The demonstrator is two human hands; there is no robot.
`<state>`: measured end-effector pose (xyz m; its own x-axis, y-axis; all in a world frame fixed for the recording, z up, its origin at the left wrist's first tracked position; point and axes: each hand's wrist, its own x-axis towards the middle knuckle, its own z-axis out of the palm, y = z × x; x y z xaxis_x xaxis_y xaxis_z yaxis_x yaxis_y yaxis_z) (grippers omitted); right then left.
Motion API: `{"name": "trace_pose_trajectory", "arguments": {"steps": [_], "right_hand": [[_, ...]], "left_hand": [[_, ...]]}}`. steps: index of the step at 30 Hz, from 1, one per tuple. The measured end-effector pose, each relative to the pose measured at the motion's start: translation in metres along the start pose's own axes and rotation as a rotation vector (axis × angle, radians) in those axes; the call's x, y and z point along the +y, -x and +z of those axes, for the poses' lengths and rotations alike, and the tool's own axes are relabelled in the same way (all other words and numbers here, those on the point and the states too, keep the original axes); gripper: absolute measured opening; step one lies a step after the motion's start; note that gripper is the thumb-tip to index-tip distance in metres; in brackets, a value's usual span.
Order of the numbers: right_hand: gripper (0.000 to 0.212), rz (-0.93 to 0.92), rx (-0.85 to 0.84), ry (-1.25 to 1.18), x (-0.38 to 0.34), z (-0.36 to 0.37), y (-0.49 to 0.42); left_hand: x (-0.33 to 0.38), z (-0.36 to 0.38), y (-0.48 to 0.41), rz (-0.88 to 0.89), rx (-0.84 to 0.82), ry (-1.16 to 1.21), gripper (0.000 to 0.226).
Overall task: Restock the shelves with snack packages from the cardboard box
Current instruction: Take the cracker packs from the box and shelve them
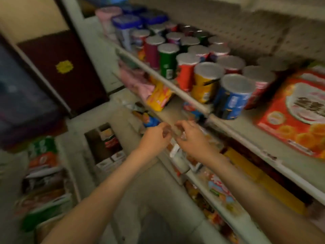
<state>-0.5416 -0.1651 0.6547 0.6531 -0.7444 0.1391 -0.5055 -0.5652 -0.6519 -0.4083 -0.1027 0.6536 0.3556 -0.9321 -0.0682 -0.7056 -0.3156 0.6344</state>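
The frame is motion-blurred. My left hand (156, 136) and my right hand (190, 137) are close together in front of the middle shelf's edge (168, 120), fingers curled toward each other. Something small and pale may sit between the fingertips, but the blur hides what it is. An open box (98, 138) holding snack packages (110, 147) stands on the floor below my left hand. On the middle shelf lie a yellow snack packet (158, 97) and pink packets (135, 80).
The upper shelf carries several chip cans (198, 67) and a red biscuit box (295, 113) at the right. Lower shelves hold mixed snack bags (219, 191). More bags (44, 182) are stacked at the lower left. A dark brown door (59, 67) is behind.
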Motion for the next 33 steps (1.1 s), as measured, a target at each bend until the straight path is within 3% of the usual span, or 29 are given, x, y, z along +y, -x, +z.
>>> {"name": "trace_pose_trajectory", "arguments": {"steps": [3, 9, 20, 26, 33], "right_hand": [[0.042, -0.042, -0.161, 0.019, -0.021, 0.058, -0.044], [0.053, -0.027, -0.475, 0.058, -0.072, 0.189, -0.16], [0.057, 0.253, -0.685, -0.089, -0.101, 0.344, -0.314], [0.064, 0.471, -0.741, -0.225, -0.082, 0.453, -0.446], [0.059, 0.645, -0.8, -0.24, -0.023, 0.617, -0.541]], "left_hand": [[-0.076, -0.018, -0.009, -0.235, -0.036, -0.071, 0.032], [-0.24, -0.083, -0.034, -0.612, -0.003, 0.043, 0.033], [-0.404, -0.135, -0.109, -0.934, 0.058, 0.21, 0.037], [-0.513, -0.136, -0.187, -1.063, 0.001, 0.413, 0.057], [-0.672, -0.077, -0.276, -1.25, 0.132, 0.712, 0.035]]}}
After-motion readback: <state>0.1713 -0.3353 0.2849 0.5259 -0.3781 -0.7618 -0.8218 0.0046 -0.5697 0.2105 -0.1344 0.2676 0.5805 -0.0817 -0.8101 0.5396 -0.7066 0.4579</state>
